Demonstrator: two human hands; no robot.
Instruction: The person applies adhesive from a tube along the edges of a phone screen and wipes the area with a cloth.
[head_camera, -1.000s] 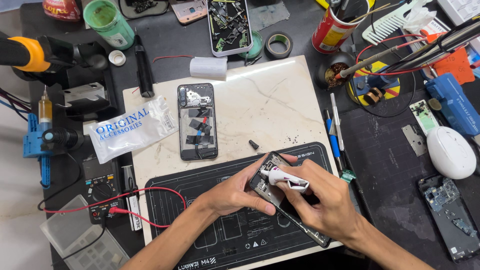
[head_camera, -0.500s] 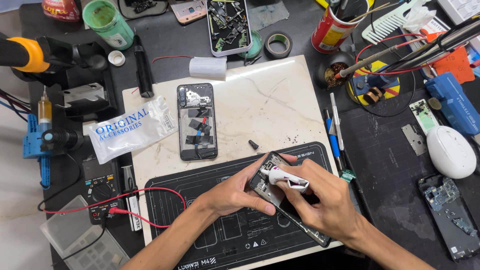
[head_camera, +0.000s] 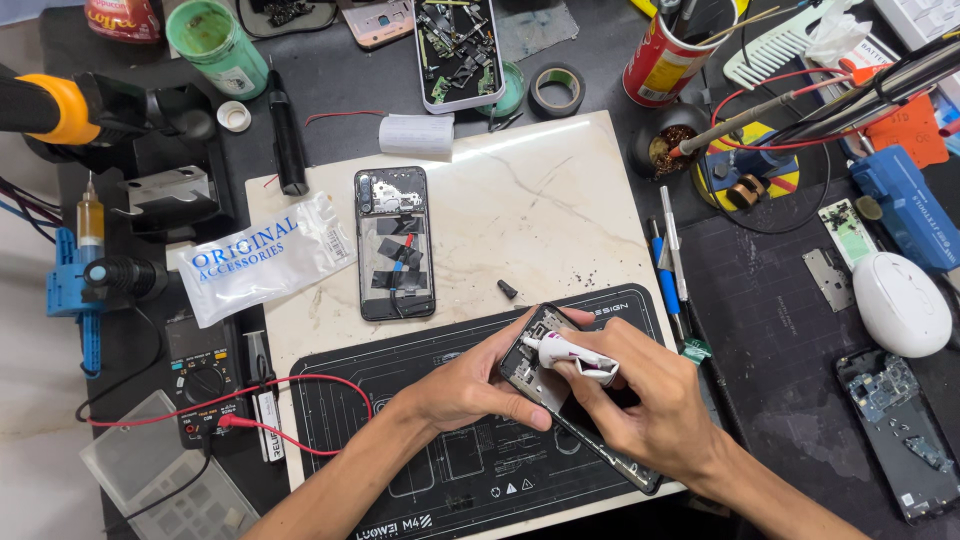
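Observation:
My left hand (head_camera: 478, 380) grips the upper end of an opened black phone frame (head_camera: 535, 372), which lies tilted over a black work mat (head_camera: 400, 420). My right hand (head_camera: 650, 405) holds a small white glue tube (head_camera: 572, 356), its nozzle pointing at the frame's top corner. The lower end of the frame (head_camera: 620, 468) sticks out below my right hand. A second opened phone (head_camera: 394, 243) with black tape strips lies flat on the white marble slab (head_camera: 540, 210) further back.
A clear parts bag (head_camera: 262, 258) lies left of the phone. A multimeter (head_camera: 203, 380) with red leads sits at the left. Tweezers and pens (head_camera: 668, 262), a soldering iron stand (head_camera: 745, 170), a white mouse (head_camera: 900, 303), a red tool can (head_camera: 665, 55) and a tape roll (head_camera: 556, 90) surround the slab.

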